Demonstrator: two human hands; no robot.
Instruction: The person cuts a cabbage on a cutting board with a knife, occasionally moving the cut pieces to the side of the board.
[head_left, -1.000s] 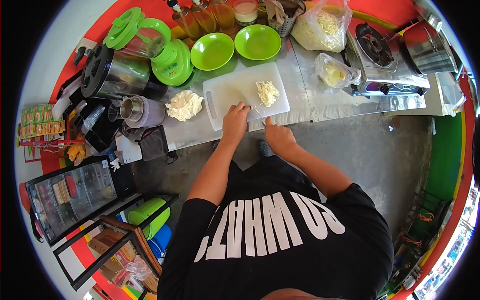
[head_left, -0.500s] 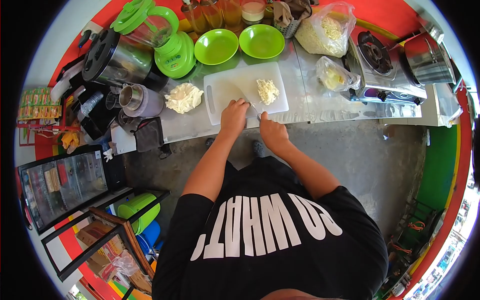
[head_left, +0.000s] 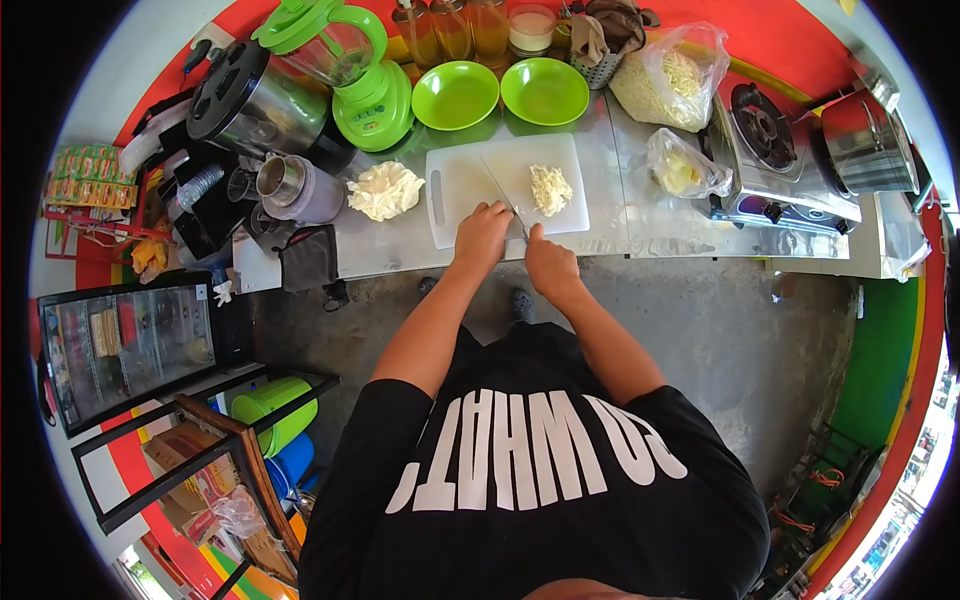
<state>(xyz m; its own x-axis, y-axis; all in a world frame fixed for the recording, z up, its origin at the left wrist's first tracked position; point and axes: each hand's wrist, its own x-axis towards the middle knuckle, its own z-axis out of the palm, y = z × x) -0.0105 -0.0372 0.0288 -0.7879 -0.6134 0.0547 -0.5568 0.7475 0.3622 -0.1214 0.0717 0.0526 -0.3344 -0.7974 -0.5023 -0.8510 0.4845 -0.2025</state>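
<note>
My right hand [head_left: 552,264] is closed around the handle of a knife [head_left: 497,182], at the near edge of a white cutting board [head_left: 455,185]. The blade slants away to the upper left over the board. Just left of the knife, my left hand [head_left: 483,236] is closed with its fingertips by the blade; what lies under its fingers is hidden. A pile of pale shreds [head_left: 550,190], which looks like cut cabbage, lies on the right half of the board. Left of the board sits a heap of pale leafy pieces [head_left: 385,190].
Two green bowls [head_left: 455,96] stand behind the board, beside a green blender [head_left: 370,105]. To the right are a small plastic bag [head_left: 688,165], a large bag of shreds [head_left: 668,85] and a gas stove [head_left: 765,130]. A steel flask [head_left: 290,188] stands left on the metal counter [head_left: 650,235].
The view has shifted slightly, so the counter appears a little further right. The knife blade now shows more of its length, pointing up and left. Both hands stay by the board's near edge.
</note>
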